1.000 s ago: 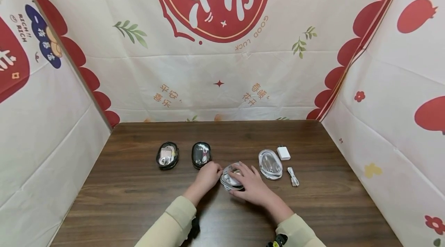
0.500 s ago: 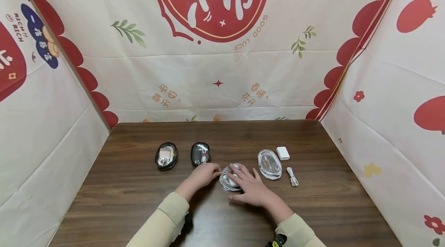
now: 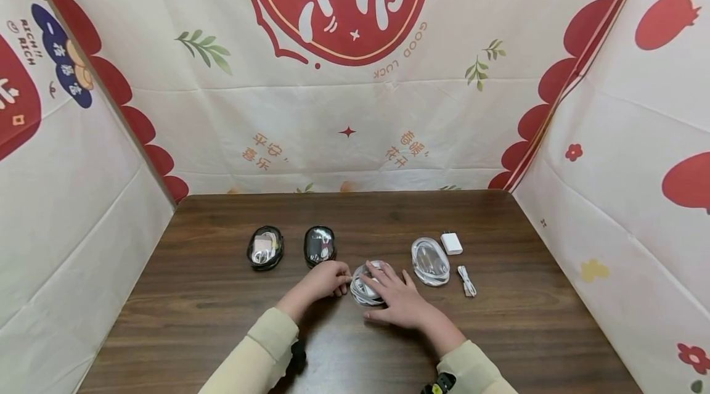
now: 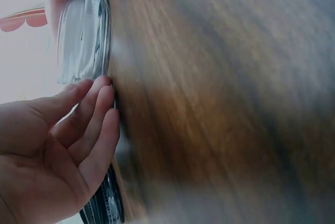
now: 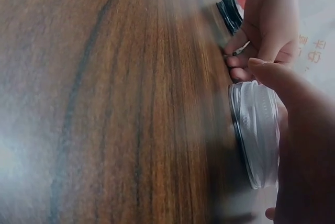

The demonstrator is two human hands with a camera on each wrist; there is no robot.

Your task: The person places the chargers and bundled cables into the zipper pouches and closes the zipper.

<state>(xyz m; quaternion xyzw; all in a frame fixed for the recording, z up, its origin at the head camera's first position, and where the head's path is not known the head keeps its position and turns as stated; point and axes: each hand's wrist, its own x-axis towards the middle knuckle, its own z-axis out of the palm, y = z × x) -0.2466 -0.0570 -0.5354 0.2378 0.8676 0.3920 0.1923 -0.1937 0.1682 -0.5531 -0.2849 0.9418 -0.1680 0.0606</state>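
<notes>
In the head view a round clear zip pouch (image 3: 363,292) with a white charger and cable inside lies on the table between the hands. My left hand (image 3: 324,280) is at its left end; in the left wrist view the thumb and fingertips (image 4: 99,84) pinch together at the pouch's edge. What they pinch is mostly hidden by the fingers. My right hand (image 3: 400,301) rests on top of the pouch with fingers spread, thumb at the near side. From the right wrist view the clear pouch (image 5: 256,135) stands thick and rounded under that hand.
Two black-edged clear pouches, one (image 3: 265,248) at the left and one (image 3: 320,245) behind my left hand, lie on the brown table (image 3: 222,314). To the right are another clear pouch (image 3: 431,261), a white charger (image 3: 452,243) and a bundled white cable (image 3: 466,282).
My left hand has shifted slightly left, its fingers now more curled at the pouch's end. The right hand has spread its fingers and thumb wider on the pouch, which stays in place.
</notes>
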